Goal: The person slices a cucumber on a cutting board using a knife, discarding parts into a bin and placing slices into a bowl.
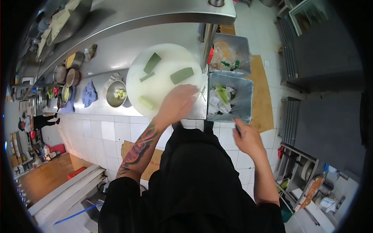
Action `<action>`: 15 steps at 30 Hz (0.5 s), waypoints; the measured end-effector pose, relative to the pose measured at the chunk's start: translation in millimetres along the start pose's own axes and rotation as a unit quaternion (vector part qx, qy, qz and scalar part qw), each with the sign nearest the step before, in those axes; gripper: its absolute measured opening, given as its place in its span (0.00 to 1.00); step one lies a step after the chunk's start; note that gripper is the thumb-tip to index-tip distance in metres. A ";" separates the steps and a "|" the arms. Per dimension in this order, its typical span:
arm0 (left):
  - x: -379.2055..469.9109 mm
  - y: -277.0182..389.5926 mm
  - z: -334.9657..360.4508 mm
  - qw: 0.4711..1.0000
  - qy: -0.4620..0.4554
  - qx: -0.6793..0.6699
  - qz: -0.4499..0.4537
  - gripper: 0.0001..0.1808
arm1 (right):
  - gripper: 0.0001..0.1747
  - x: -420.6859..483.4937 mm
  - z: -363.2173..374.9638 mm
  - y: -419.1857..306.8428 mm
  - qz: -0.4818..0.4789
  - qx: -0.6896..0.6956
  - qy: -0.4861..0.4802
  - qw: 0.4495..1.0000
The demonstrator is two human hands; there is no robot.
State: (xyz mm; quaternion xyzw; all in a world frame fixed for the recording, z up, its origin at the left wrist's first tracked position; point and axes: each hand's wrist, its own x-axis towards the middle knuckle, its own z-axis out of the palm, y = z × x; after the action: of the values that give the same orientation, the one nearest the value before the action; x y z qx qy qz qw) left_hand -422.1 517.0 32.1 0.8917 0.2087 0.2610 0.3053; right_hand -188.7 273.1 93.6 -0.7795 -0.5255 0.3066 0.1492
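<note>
My left hand (pixel 180 101) is motion-blurred over the right front of a round white cutting board (pixel 158 87); whether its fingers hold anything cannot be made out. Three dark green vegetable pieces lie on the board: a wide one (pixel 182 75) just beyond that hand, another wide one (pixel 152 63) and a narrow strip (pixel 147 77). A pale green vegetable piece (pixel 145 102) rests near the front edge. In front of the bin, my right hand (pixel 250 138) grips a dark-handled tool (pixel 238 129), mostly hidden by the hand. Left of the board, a metal bowl (pixel 112 102) contains pale green chunks (pixel 120 93).
A grey bin (pixel 246 99) with paper and green scraps abuts the counter's right end. Behind it stands a second bin (pixel 244 52) with plastic waste. A steel shelf (pixel 163 19) overhangs the counter. Blue cloth (pixel 89 93) and several pots lie leftward. A person (pixel 38 122) stands far left.
</note>
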 end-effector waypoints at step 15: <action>-25.5 -105.1 -48.1 0.880 -0.097 0.416 -0.210 0.08 | 0.30 -30.3 38.2 49.1 -0.004 -0.073 0.105 0.992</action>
State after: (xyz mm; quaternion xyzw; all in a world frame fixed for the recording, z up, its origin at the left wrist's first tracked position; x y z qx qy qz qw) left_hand -492.8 600.8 -12.6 0.8925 0.4502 -0.0077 -0.0270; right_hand -185.1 222.4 46.8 -0.8142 -0.5309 0.1833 0.1473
